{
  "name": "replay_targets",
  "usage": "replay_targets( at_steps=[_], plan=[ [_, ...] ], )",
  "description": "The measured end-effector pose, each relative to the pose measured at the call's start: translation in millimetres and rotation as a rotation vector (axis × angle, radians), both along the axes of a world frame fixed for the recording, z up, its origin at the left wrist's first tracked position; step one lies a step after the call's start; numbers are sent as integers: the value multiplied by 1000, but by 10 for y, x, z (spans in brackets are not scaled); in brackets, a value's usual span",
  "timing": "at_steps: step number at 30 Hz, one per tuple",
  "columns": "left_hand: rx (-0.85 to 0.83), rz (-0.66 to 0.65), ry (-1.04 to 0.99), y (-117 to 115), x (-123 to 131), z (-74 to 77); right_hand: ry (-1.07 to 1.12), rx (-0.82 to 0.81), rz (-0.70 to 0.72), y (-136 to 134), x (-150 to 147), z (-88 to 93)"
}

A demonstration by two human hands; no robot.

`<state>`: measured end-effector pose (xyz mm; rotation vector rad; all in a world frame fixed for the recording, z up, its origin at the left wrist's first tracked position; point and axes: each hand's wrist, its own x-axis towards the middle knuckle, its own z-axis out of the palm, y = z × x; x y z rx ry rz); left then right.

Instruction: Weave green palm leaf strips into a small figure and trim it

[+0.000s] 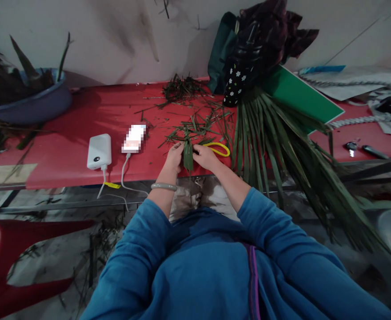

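Note:
A folded piece of green palm leaf (188, 156) hangs between my two hands at the table's front edge, its narrow tip pointing down. My left hand (174, 158), below a wrist with a pale bangle (164, 186), pinches the leaf piece from the left. From the other side my right hand (205, 157) grips it with bent fingers. Just beyond the right hand lies a yellow loop (222, 149), perhaps a scissors handle; the rest of it is hidden. Cut leaf strips (202, 126) are scattered directly behind my hands.
Large palm fronds (265, 133) spread over the table's right side, beside a green board (304, 95). A white power bank (99, 151) and a phone (134, 138) lie left, joined by cables. A purple basin (32, 104) holds plant pieces. A red stool (2, 249) stands lower left.

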<state>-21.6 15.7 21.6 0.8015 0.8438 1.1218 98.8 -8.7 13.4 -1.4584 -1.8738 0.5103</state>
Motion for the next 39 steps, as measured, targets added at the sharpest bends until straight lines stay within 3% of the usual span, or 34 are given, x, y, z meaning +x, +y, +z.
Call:
replay_targets(
  at_steps=[25,39],
  plan=[
    [2,39,-36,-7,10,12,29,-8,16,-18,-2,21],
    [-52,0,-222,191,47,-50,-213,9,14,-51,-36,37]
  ],
)
